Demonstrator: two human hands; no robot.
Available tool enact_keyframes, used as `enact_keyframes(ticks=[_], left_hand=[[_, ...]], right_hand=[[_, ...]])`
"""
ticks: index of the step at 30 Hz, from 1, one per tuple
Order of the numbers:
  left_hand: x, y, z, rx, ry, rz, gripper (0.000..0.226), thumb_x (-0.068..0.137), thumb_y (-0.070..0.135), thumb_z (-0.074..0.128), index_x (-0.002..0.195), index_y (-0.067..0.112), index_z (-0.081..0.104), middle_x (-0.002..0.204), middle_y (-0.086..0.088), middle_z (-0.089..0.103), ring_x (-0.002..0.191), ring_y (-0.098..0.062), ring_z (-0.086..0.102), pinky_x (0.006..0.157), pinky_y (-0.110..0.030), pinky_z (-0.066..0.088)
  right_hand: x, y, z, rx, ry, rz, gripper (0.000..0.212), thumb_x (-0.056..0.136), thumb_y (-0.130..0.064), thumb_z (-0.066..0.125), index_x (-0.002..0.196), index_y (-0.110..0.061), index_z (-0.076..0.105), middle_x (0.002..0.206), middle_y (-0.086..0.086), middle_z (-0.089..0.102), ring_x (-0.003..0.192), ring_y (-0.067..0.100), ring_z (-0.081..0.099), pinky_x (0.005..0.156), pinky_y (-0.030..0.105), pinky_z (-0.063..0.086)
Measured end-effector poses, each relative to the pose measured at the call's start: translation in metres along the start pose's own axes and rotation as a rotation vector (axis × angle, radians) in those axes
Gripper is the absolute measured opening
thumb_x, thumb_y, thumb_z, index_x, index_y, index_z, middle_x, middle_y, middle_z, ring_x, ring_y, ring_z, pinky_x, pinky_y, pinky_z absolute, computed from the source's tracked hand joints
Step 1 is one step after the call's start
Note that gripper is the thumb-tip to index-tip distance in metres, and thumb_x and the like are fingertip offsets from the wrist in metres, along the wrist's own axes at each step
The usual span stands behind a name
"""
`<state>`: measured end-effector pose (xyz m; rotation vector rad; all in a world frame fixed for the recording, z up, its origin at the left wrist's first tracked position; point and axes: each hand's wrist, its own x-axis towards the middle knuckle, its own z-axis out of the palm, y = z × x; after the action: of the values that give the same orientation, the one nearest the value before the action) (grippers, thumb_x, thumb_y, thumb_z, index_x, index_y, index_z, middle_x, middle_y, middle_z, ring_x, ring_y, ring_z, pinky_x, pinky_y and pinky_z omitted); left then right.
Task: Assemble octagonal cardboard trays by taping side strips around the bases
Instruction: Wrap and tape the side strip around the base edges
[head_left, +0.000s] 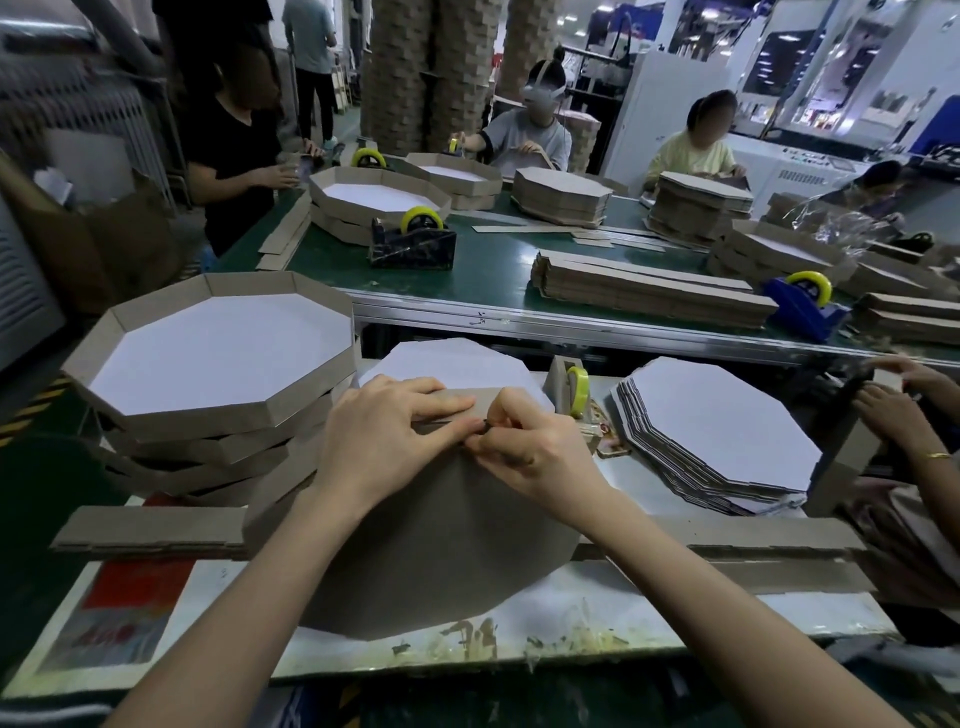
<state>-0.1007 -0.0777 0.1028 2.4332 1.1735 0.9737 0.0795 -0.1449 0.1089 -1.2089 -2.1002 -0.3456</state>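
a: where's the base?

b: the octagonal base (436, 545) stands tilted on its edge on the near work table (571, 597), brown underside toward the camera, white face away.

a: and the strip?

b: the side strip (280, 499) runs along the base's top edge and hangs down past its left side.

a: hands?

b: the left hand (384, 436) grasps the strip, fingers curled over the top and clamping it to the base. the right hand (530, 452) pinches the strip's lower edge where it meets the base. i cannot tell whether tape sits under those fingertips.

a: around it?

b: just behind the right hand, a tape dispenser (574, 389) with a yellow roll. to the left, a stack of finished trays (197, 421). to the right, a stack of flat bases (717, 415), white side up. loose strips (150, 530) lie along the near table. beyond is a green conveyor table (493, 275), and at the right edge another person's hands (893, 410).
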Motion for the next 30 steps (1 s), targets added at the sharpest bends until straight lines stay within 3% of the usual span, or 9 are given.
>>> enact_keyframes(ticks=[3, 5, 10, 13, 16, 19, 22, 26, 30], left_hand=[[0.004, -0.003, -0.001, 0.01, 0.008, -0.008, 0.031, 0.08, 0.066, 0.061, 0.106, 0.051, 0.07, 0.108, 0.026, 0.067, 0.094, -0.013, 0.058, 0.078, -0.033, 0.05], [0.004, -0.003, -0.001, -0.019, 0.008, -0.026, 0.03, 0.077, 0.062, 0.068, 0.104, 0.05, 0.071, 0.113, 0.022, 0.068, 0.1, -0.014, 0.06, 0.081, -0.034, 0.051], [0.0, -0.004, 0.0, 0.068, -0.007, 0.055, 0.038, 0.078, 0.064, 0.066, 0.113, 0.048, 0.068, 0.115, 0.023, 0.065, 0.101, -0.014, 0.059, 0.079, -0.034, 0.047], [-0.002, -0.007, -0.004, 0.171, -0.086, 0.094, 0.05, 0.079, 0.064, 0.063, 0.126, 0.047, 0.059, 0.123, 0.02, 0.062, 0.108, -0.016, 0.056, 0.08, -0.035, 0.044], [-0.002, -0.005, -0.007, 0.224, -0.153, 0.067, 0.066, 0.077, 0.066, 0.063, 0.138, 0.046, 0.047, 0.136, 0.021, 0.053, 0.12, -0.013, 0.049, 0.088, -0.034, 0.041], [-0.005, -0.005, -0.009, 0.331, -0.222, 0.048, 0.085, 0.073, 0.073, 0.059, 0.148, 0.044, 0.03, 0.15, 0.022, 0.037, 0.132, -0.01, 0.037, 0.101, -0.032, 0.032], [-0.003, 0.005, -0.008, 0.423, -0.168, 0.083, 0.087, 0.072, 0.08, 0.049, 0.146, 0.035, 0.036, 0.144, 0.015, 0.047, 0.131, -0.01, 0.041, 0.111, -0.041, 0.022], [0.019, 0.037, 0.01, 0.418, -0.15, 0.108, 0.085, 0.076, 0.085, 0.027, 0.134, 0.027, 0.044, 0.127, 0.008, 0.059, 0.119, -0.015, 0.052, 0.096, -0.038, 0.039], [0.031, 0.041, 0.022, 0.513, -0.268, 0.149, 0.074, 0.076, 0.086, 0.031, 0.118, 0.027, 0.046, 0.112, 0.006, 0.063, 0.102, -0.018, 0.061, 0.076, -0.035, 0.044]], right_hand=[[-0.008, 0.006, -0.001, -0.181, -0.219, -0.149, 0.012, 0.072, -0.019, 0.085, 0.068, -0.016, 0.073, 0.078, 0.004, 0.058, 0.066, 0.021, 0.058, 0.049, 0.02, 0.032], [-0.018, 0.008, -0.003, -0.097, -0.262, -0.043, 0.01, 0.077, -0.023, 0.083, 0.073, -0.017, 0.077, 0.077, 0.001, 0.056, 0.067, 0.017, 0.056, 0.05, 0.024, 0.041], [0.004, 0.024, -0.018, 0.142, 0.236, 0.413, 0.023, 0.092, -0.021, 0.066, 0.074, -0.011, 0.076, 0.067, -0.012, 0.05, 0.065, 0.004, 0.049, 0.061, 0.024, 0.038], [0.018, 0.033, -0.018, 0.212, 0.076, 0.539, 0.013, 0.095, -0.018, 0.064, 0.099, -0.017, 0.076, 0.091, -0.009, 0.062, 0.089, 0.008, 0.056, 0.078, 0.019, 0.04], [0.018, 0.042, -0.013, 0.293, -0.233, 0.629, 0.03, 0.097, -0.029, 0.06, 0.125, -0.02, 0.066, 0.122, -0.007, 0.065, 0.111, 0.003, 0.056, 0.09, 0.017, 0.038], [0.013, 0.045, -0.009, 0.389, -0.353, 0.65, 0.032, 0.098, -0.034, 0.058, 0.125, -0.021, 0.067, 0.121, -0.013, 0.066, 0.109, -0.007, 0.056, 0.089, 0.007, 0.038], [0.009, 0.047, -0.009, 0.424, -0.31, 0.617, 0.025, 0.097, -0.03, 0.06, 0.117, -0.02, 0.07, 0.108, -0.017, 0.069, 0.099, -0.016, 0.057, 0.083, 0.002, 0.038], [0.005, 0.046, -0.009, 0.443, -0.297, 0.578, 0.024, 0.099, -0.025, 0.058, 0.117, -0.015, 0.07, 0.102, -0.015, 0.07, 0.093, -0.012, 0.06, 0.081, 0.006, 0.041], [-0.004, 0.052, -0.017, 0.528, -0.319, 0.647, 0.032, 0.106, -0.028, 0.04, 0.123, -0.022, 0.067, 0.119, -0.012, 0.068, 0.109, -0.009, 0.057, 0.09, 0.007, 0.04]])
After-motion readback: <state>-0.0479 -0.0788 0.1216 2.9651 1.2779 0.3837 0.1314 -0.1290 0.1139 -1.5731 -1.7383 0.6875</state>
